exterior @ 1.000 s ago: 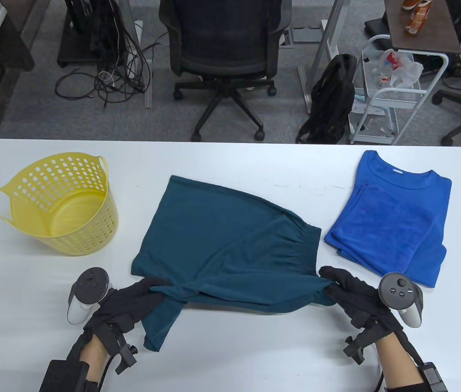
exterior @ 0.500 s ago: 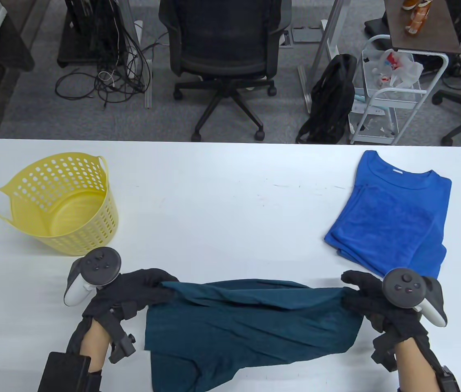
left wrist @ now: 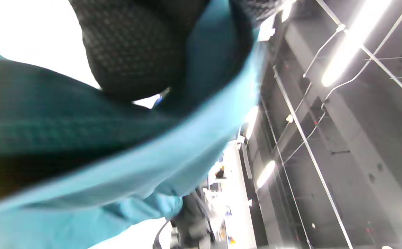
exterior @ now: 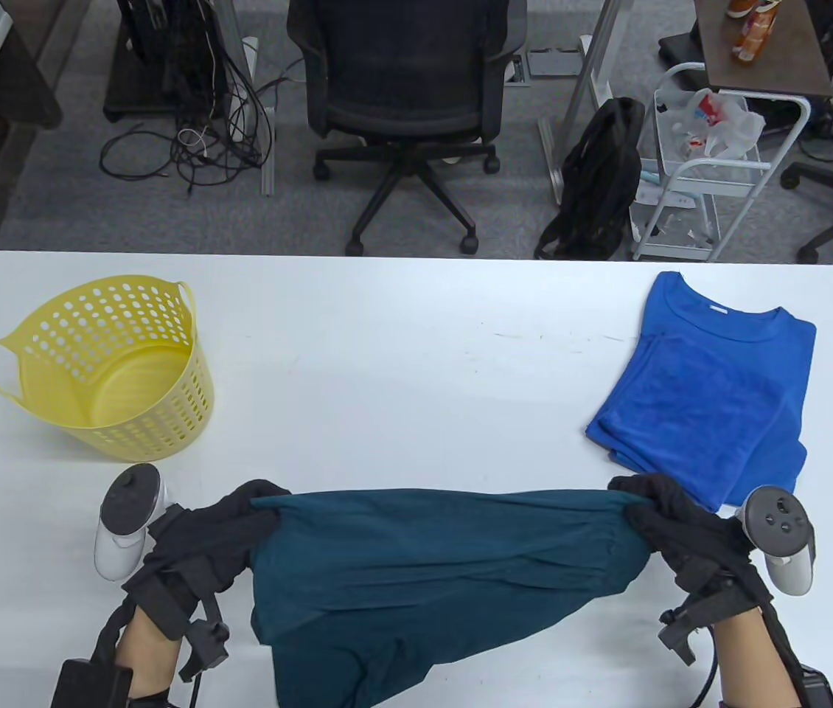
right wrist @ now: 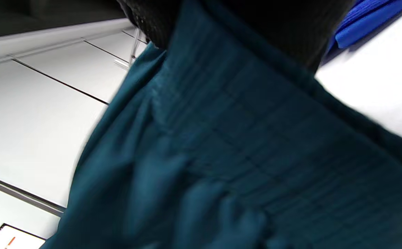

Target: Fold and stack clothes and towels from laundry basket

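Left third of the table view: a yellow laundry basket (exterior: 103, 369) of perforated plastic with loop handles stands upright on the white table (exterior: 402, 369), near the left edge, its inside showing only its bare floor. Just below it, at lower left, the left hand (exterior: 221, 535) in a black knit glove has its fingers curled round the left corner of the teal garment (exterior: 431, 582), gripping it; a grey and white tracker (exterior: 125, 531) sits on the hand's outer side. The left wrist view confirms gloved fingers (left wrist: 131, 52) closed on bunched teal cloth.

Centre, bottom of frame: the teal garment hangs stretched between both hands, its top edge taut and roughly level, the body sagging in soft folds toward the bottom edge. Fabric is matte with a fine ribbed weave in the right wrist view.

Lower right: the right hand (exterior: 674, 527) grips the garment's other corner, fingers curled round it. Just above that hand, at right centre, a folded blue shirt (exterior: 711, 391) lies flat, collar toward the far edge, apart from the garment.

Beyond the table: an office chair (exterior: 405, 96), a black backpack (exterior: 601, 177), a white cart (exterior: 711, 162).
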{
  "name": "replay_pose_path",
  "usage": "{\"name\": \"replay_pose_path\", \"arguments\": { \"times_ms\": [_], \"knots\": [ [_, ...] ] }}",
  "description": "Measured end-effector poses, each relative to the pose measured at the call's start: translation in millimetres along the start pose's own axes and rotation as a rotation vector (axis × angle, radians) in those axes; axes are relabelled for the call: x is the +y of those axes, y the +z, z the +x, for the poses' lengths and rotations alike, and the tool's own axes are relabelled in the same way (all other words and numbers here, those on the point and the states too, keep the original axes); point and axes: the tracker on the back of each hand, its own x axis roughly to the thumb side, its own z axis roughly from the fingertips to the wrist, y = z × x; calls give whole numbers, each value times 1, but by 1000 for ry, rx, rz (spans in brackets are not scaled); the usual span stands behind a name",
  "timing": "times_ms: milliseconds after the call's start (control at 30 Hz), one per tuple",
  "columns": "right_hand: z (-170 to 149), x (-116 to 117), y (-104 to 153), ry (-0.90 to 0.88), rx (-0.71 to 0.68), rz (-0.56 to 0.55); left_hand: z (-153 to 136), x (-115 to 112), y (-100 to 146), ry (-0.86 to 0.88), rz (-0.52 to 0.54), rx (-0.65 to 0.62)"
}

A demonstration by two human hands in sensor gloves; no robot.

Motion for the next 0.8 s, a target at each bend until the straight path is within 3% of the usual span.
{"name": "replay_pose_path", "arguments": {
  "times_ms": [100, 167, 233, 267, 367, 433, 500, 567, 633, 700, 800],
  "knots": [
    [3, 11, -5, 300, 176, -11, -31, 1, -2, -307, -53, 435],
    [1, 23, -12, 450, 231, 1, -59, 0, -8, -353, -79, 665],
    [-4, 37, -19, 565, 263, 27, -77, -3, -16, -547, 17, 805],
    [-7, 47, -23, 628, 273, 36, -78, -6, -21, -762, 85, 875],
    [-15, 68, -32, 807, 256, 38, -67, -17, -32, -1163, 210, 854],
    [-17, 74, -35, 877, 263, 35, -67, -23, -38, -1285, 234, 794],
    [-19, 76, -38, 879, 246, 28, -75, -24, -47, -1375, 163, 682],
    [-22, 76, -40, 851, 257, 40, -83, -22, -52, -1417, 121, 618],
    [-25, 75, -40, 845, 202, 50, -83, -22, -55, -1458, 185, 546],
    [-25, 73, -41, 826, 203, 48, -82, -19, -60, -1476, 124, 550],
    [-22, 64, -37, 766, 159, 9, -68, -7, -60, -1366, 150, 555]
  ]
}}
